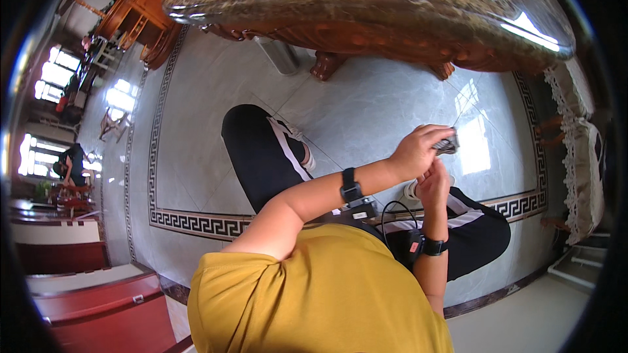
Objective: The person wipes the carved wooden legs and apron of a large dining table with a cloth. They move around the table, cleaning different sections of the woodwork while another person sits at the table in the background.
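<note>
My left hand (pixel 416 151) reaches across in front of me to the right, its fingers closed around a small dark grey, shiny object (pixel 447 144). Too little of that object shows to say what it is. Just below, my right hand (pixel 434 181) is raised with its fingers curled in close to the object's lower edge. Whether those fingers pinch part of it is hidden. Both hands are over the grey tiled floor (pixel 353 108), between my spread knees.
A marble-topped carved wooden table (pixel 373 44) stands ahead, with a metal bin (pixel 277 54) beneath it. A lace-trimmed covered seat (pixel 581 176) is at right. Red drawers (pixel 108 304) are at lower left. A black cable (pixel 387 218) loops by my lap. Another person (pixel 73 164) is far left.
</note>
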Demonstrator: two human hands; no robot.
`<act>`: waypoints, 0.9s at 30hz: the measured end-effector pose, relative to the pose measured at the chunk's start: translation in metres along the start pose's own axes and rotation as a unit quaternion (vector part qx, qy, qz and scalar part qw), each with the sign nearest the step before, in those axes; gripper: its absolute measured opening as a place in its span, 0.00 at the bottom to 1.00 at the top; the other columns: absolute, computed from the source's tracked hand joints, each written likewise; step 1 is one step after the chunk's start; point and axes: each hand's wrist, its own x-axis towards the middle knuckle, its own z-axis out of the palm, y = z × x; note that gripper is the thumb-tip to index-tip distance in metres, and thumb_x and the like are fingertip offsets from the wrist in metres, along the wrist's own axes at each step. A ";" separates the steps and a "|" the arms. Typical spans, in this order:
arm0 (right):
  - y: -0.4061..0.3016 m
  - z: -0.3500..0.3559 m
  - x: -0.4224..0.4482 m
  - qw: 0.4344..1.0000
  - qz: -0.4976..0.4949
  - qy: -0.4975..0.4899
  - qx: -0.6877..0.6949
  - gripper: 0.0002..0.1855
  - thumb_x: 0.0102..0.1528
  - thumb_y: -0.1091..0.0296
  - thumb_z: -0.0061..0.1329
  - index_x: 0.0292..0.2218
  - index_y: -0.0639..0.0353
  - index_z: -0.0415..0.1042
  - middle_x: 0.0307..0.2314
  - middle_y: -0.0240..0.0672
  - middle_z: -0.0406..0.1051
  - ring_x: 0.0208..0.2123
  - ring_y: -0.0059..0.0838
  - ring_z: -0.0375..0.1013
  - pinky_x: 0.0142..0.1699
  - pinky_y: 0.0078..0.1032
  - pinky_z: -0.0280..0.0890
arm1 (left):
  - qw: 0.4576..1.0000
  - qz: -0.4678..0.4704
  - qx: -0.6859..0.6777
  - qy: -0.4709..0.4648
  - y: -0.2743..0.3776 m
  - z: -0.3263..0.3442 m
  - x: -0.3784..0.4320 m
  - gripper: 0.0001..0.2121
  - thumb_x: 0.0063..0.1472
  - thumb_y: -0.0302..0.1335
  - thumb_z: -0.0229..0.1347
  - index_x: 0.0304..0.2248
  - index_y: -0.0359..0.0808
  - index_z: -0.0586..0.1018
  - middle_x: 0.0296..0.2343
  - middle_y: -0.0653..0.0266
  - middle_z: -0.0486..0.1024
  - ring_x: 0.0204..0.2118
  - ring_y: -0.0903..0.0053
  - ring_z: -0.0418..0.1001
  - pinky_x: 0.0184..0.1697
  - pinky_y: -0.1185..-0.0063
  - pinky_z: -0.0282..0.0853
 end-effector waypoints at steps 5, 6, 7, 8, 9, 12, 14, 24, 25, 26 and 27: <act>-0.011 0.029 -0.017 0.991 0.077 -0.092 0.055 0.26 0.60 0.46 0.36 0.55 0.48 0.58 0.48 0.32 0.63 0.51 0.30 0.62 0.50 0.36 0.62 | 0.985 -0.160 -0.032 -0.061 -0.029 -0.004 -0.042 0.25 0.54 0.17 0.49 0.53 0.34 0.64 0.48 0.49 0.67 0.50 0.59 0.67 0.52 0.74 0.63; 0.000 0.033 -0.012 0.990 0.064 -0.115 0.050 0.26 0.61 0.50 0.36 0.57 0.47 0.55 0.46 0.32 0.64 0.48 0.28 0.64 0.49 0.33 0.63 | 0.983 -0.162 -0.002 -0.089 -0.027 -0.006 -0.048 0.27 0.54 0.19 0.50 0.55 0.33 0.60 0.50 0.48 0.65 0.51 0.58 0.66 0.53 0.73 0.62; 0.005 0.046 -0.012 0.994 0.027 -0.101 0.029 0.21 0.61 0.57 0.39 0.54 0.51 0.60 0.41 0.31 0.66 0.43 0.25 0.67 0.44 0.28 0.66 | 0.982 -0.159 -0.004 -0.100 -0.024 -0.012 -0.053 0.27 0.54 0.19 0.50 0.55 0.33 0.60 0.50 0.48 0.65 0.51 0.58 0.66 0.53 0.73 0.62; 0.006 0.049 -0.010 0.995 0.041 -0.088 0.020 0.18 0.60 0.60 0.40 0.51 0.54 0.62 0.38 0.32 0.67 0.39 0.25 0.69 0.42 0.27 0.66 | 0.981 -0.148 0.028 -0.119 -0.022 -0.018 -0.058 0.30 0.55 0.21 0.51 0.57 0.33 0.56 0.51 0.48 0.64 0.52 0.57 0.65 0.53 0.73 0.62; 0.008 0.052 -0.006 0.995 0.055 -0.076 0.014 0.16 0.60 0.63 0.42 0.48 0.57 0.64 0.35 0.32 0.68 0.36 0.25 0.70 0.40 0.25 0.67 | 0.979 -0.135 0.062 -0.138 -0.020 -0.029 -0.060 0.32 0.55 0.23 0.51 0.58 0.33 0.53 0.52 0.48 0.62 0.53 0.56 0.64 0.54 0.73 0.61; -0.011 0.076 -0.009 0.999 0.033 -0.034 -0.019 0.14 0.58 0.66 0.44 0.44 0.63 0.65 0.32 0.35 0.70 0.32 0.27 0.72 0.37 0.23 0.68 | 0.975 -0.116 0.018 -0.189 -0.019 -0.076 -0.057 0.35 0.55 0.29 0.56 0.59 0.34 0.52 0.53 0.50 0.61 0.53 0.60 0.65 0.53 0.71 0.62; -0.042 0.091 -0.009 0.995 -0.089 0.021 -0.039 0.16 0.57 0.67 0.46 0.45 0.64 0.64 0.33 0.36 0.70 0.32 0.27 0.73 0.36 0.20 0.68 | 0.967 -0.164 0.123 -0.154 -0.015 -0.116 -0.048 0.34 0.54 0.31 0.58 0.58 0.36 0.55 0.52 0.53 0.63 0.50 0.63 0.68 0.52 0.70 0.63; -0.143 0.177 0.046 0.512 -0.751 0.230 -0.347 0.16 0.54 0.70 0.48 0.45 0.61 0.72 0.34 0.42 0.65 0.37 0.40 0.65 0.41 0.30 0.63 | 0.872 -0.142 0.427 0.194 -0.070 -0.267 -0.051 0.18 0.60 0.25 0.49 0.50 0.36 0.67 0.37 0.58 0.77 0.36 0.70 0.77 0.38 0.77 0.71; -0.129 0.191 0.041 0.477 -0.768 0.217 -0.367 0.19 0.50 0.75 0.49 0.46 0.60 0.72 0.32 0.42 0.66 0.39 0.40 0.64 0.42 0.30 0.63 | 0.873 -0.139 0.428 0.188 -0.068 -0.265 -0.047 0.18 0.60 0.25 0.49 0.50 0.36 0.67 0.37 0.58 0.77 0.36 0.70 0.77 0.38 0.77 0.71; -0.115 0.201 0.033 0.458 -0.777 0.175 -0.394 0.20 0.46 0.78 0.51 0.44 0.59 0.73 0.33 0.40 0.66 0.38 0.37 0.65 0.42 0.28 0.63 | 0.873 -0.152 0.422 0.189 -0.065 -0.261 -0.044 0.18 0.59 0.24 0.50 0.50 0.36 0.67 0.36 0.58 0.77 0.35 0.70 0.77 0.38 0.78 0.71; -0.108 0.208 0.021 0.451 -0.772 0.145 -0.424 0.20 0.44 0.77 0.52 0.41 0.56 0.76 0.33 0.38 0.67 0.37 0.35 0.66 0.42 0.27 0.64 | 0.873 -0.165 0.417 0.193 -0.064 -0.259 -0.041 0.18 0.59 0.24 0.50 0.50 0.36 0.67 0.36 0.58 0.78 0.35 0.70 0.77 0.38 0.78 0.71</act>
